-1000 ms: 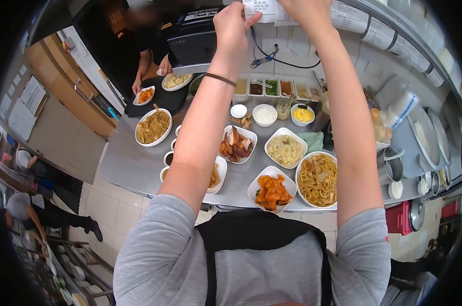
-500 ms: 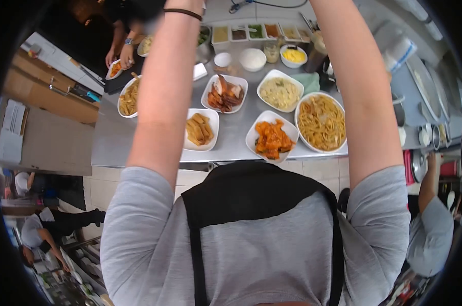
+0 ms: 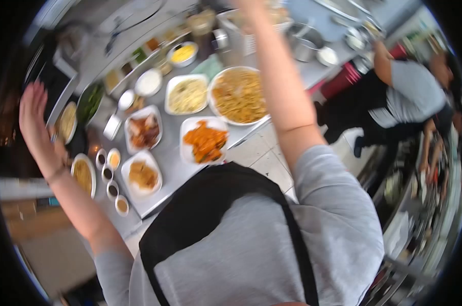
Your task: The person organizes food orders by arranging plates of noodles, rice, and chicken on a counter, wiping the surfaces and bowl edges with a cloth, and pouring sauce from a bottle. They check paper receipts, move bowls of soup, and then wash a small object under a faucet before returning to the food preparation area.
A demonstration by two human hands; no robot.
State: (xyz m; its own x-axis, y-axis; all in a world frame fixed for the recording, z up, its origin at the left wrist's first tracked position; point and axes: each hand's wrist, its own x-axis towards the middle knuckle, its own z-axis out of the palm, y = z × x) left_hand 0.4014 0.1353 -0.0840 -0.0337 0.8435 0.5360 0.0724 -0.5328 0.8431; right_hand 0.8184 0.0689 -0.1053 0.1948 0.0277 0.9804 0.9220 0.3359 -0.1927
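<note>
My left hand (image 3: 35,115) is raised at the far left with fingers stretched out, holding nothing, slightly blurred. Below and right of it stands an oval dish of yellowish food (image 3: 83,176). My right forearm (image 3: 282,81) reaches up past a large bowl of noodles (image 3: 238,97) and leaves the top edge; the right hand is out of frame. In the middle of the steel table sit a square bowl of orange-sauced food (image 3: 205,142), a bowl of pale yellow food (image 3: 186,95), sliced browned meat in a bowl (image 3: 143,130), and golden rolls on a dish (image 3: 143,174).
Small sauce cups (image 3: 112,190) line up beside the rolls. A row of condiment containers (image 3: 139,55) runs along the back, near a bowl of yellow pieces (image 3: 182,54). Metal pots (image 3: 305,49) stand at the back right. A co-worker (image 3: 394,92) stands at the right.
The view has turned, so the table lies slanted and further left. My left hand has come into view at the left; sauce cups once hidden by my arm now show.
</note>
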